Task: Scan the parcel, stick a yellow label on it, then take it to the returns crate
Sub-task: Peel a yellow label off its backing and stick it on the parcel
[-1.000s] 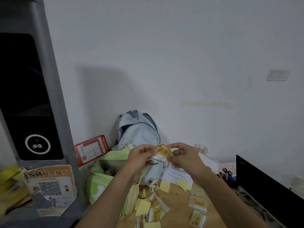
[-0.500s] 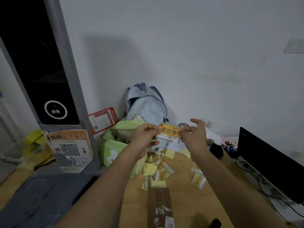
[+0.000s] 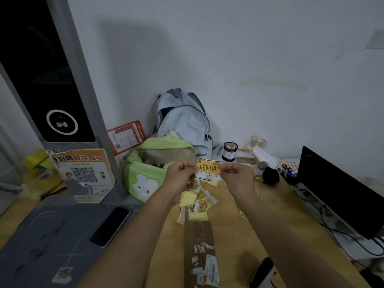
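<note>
Since half a second ago the view has tipped downward and both hands have drawn the label flat and square to the eye, the right fingers now closed on it instead of spread. The left hand [image 3: 180,177] pinches the left edge of the yellow label [image 3: 207,170] between thumb and fingers, and the right hand [image 3: 236,178] pinches its right edge, so the label hangs taut in the air between them, printed face toward the person; held like this, by its margins only, the sticky back probably stays clear of the skin and ready for pressing down. Just below the hands a litter of spare labels and peeled yellow backings [image 3: 196,205] lies on the wooden desk [image 3: 232,231]. Nearer the body, below and between the forearms, the long brown parcel [image 3: 200,252] lies flat on the desk with white printed stickers on its near end, well apart from the label, so the sticking is not yet done. Beyond the left hand sit a green cloth bag [image 3: 149,175] and a pale blue backpack [image 3: 182,119] against the wall. Left of the forearm a phone [image 3: 110,226] rests on a grey mat beneath the tall dark scanner [image 3: 49,80]. Right of the right arm stands a black monitor [image 3: 340,194]. No crate is in view.
</note>
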The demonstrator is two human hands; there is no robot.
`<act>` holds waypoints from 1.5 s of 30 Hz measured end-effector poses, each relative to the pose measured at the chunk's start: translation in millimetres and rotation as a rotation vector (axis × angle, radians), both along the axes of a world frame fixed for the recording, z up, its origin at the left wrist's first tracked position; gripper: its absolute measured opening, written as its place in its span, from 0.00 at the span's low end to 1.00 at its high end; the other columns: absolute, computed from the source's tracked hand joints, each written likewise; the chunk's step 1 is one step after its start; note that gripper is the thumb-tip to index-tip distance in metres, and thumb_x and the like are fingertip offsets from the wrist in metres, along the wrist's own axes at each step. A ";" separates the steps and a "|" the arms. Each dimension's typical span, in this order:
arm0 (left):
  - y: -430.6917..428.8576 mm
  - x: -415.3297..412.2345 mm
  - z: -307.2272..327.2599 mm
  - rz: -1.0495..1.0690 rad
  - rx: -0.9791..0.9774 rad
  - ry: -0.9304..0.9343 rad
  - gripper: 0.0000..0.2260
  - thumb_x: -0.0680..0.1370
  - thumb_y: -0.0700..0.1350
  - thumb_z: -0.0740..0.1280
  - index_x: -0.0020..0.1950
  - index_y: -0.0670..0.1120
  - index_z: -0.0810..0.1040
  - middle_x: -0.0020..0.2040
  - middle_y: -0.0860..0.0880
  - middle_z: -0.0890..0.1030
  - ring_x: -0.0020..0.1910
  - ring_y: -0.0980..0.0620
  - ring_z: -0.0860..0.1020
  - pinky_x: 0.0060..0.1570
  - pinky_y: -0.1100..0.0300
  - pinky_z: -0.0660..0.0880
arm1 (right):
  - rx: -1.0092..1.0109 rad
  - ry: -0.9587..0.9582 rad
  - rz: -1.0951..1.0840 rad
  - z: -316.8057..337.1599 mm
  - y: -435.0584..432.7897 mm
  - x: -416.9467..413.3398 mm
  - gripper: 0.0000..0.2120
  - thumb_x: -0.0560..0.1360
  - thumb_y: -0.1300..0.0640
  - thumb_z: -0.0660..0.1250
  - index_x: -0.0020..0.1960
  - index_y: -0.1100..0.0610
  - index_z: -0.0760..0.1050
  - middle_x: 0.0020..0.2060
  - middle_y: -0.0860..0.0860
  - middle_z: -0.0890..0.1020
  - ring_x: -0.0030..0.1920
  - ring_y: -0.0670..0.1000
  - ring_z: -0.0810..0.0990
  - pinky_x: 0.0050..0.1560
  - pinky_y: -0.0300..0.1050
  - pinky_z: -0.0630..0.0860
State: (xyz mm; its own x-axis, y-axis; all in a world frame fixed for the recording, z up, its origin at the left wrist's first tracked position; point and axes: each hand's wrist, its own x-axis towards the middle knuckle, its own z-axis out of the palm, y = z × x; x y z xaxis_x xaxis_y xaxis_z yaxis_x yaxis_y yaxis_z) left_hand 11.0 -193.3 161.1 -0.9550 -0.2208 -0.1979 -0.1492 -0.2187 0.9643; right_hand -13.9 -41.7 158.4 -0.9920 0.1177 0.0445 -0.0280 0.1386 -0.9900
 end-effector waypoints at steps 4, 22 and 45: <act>-2.2 -2.9 -25.7 0.019 -0.037 -0.106 0.05 0.76 0.37 0.67 0.43 0.46 0.76 0.41 0.48 0.80 0.36 0.53 0.77 0.29 0.63 0.76 | 0.062 -0.078 -0.034 -31.2 -3.0 -11.6 0.10 0.72 0.71 0.67 0.46 0.62 0.84 0.39 0.55 0.82 0.34 0.48 0.77 0.35 0.38 0.73; -2.7 -16.4 -186.6 -0.058 -0.268 -0.496 0.06 0.73 0.37 0.68 0.43 0.48 0.76 0.49 0.45 0.80 0.50 0.47 0.78 0.48 0.54 0.76 | 0.375 -0.449 0.034 -184.2 -13.7 -25.0 0.07 0.70 0.64 0.70 0.41 0.55 0.85 0.39 0.50 0.85 0.42 0.51 0.83 0.42 0.45 0.79; 28.0 -2.6 -244.2 0.037 -0.766 -0.647 0.20 0.73 0.41 0.66 0.63 0.51 0.68 0.59 0.47 0.71 0.56 0.44 0.76 0.53 0.48 0.76 | 0.486 -0.749 0.133 -236.2 -11.2 -26.3 0.13 0.67 0.55 0.74 0.47 0.53 0.71 0.37 0.45 0.77 0.39 0.48 0.78 0.36 0.46 0.76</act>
State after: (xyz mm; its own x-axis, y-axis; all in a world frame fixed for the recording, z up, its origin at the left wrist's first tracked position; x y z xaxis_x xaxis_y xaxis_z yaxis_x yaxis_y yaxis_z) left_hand 8.4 -165.4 -83.2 -0.7036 -0.5337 -0.4691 -0.7007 0.4115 0.5828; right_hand -40.2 -52.9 -77.8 -0.7852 0.1369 -0.6039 0.5551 0.5878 -0.5885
